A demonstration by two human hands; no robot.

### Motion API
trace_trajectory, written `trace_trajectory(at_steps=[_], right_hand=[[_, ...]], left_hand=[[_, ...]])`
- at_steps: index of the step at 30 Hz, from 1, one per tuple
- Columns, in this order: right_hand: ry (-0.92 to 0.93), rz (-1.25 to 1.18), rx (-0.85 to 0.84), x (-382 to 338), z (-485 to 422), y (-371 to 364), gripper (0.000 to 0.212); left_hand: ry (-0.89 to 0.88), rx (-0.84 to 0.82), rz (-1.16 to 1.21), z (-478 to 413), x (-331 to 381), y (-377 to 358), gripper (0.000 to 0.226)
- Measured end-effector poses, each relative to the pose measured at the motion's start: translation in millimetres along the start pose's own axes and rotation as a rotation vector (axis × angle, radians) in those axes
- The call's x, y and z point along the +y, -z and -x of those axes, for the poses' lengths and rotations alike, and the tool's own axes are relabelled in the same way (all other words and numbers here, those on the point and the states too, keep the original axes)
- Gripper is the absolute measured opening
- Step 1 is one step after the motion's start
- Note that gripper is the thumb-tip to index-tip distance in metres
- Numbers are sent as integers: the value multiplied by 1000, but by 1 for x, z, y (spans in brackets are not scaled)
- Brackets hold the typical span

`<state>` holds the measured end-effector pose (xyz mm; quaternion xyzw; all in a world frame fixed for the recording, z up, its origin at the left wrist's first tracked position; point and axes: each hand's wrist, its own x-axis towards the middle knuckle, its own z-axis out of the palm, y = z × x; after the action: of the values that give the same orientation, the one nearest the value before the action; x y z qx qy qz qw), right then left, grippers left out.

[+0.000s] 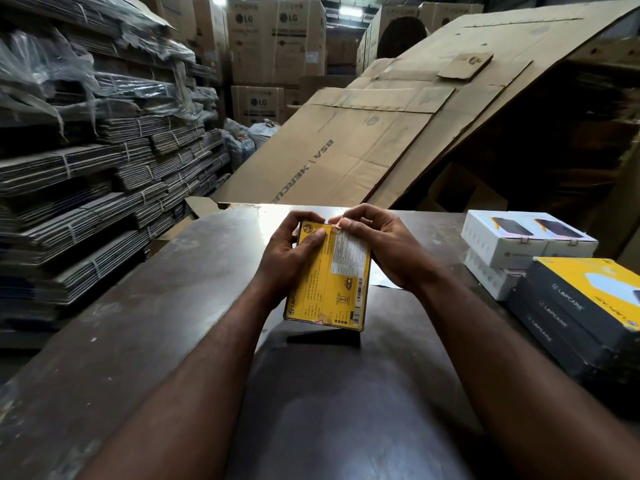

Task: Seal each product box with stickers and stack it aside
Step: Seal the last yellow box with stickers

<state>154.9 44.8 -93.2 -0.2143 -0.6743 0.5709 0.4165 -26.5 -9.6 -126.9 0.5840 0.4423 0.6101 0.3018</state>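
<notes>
A yellow product box stands tilted on the dark table, its printed back facing me. My left hand grips its left side, thumb lying across the top of the face. My right hand is at the box's top right edge, its fingertips pinching a small pinkish sticker against that edge. Another small sticker sits on the box's bottom edge.
At the right stand two white boxes and a stack of black-and-yellow boxes. Bundled flat cartons pile up on the left. Large cardboard sheets lean behind the table.
</notes>
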Motion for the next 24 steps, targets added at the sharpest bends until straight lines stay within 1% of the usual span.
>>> trace_trajectory(at_steps=[4,6,7,9,12,14,19,21,24], right_hand=[[-11,-47,6,-2,1,-2,9],[-11,-46,-4,-4,0,-3,7],[-4,-17,-9,-6,-1,-5,5],[5,67,6,-8,-3,-6,9],[-15,194,47,-9,-4,-7,10],[-28,260,64,-8,-6,-7,10],[-22,318,94,-9,-6,-6,12],[-15,323,101,-10,-6,-6,12],[-3,332,107,-9,-5,-6,13]], left_hand=[[13,16,11,1,-2,1,10],[37,35,55,2,-2,3,9],[47,40,70,3,-1,4,11],[47,45,55,2,0,4,15],[3,62,3,2,2,2,8],[-32,75,-33,1,2,0,8],[-68,77,-54,1,2,-2,9],[-73,81,-54,1,2,-3,13],[-78,86,-51,1,2,-3,15]])
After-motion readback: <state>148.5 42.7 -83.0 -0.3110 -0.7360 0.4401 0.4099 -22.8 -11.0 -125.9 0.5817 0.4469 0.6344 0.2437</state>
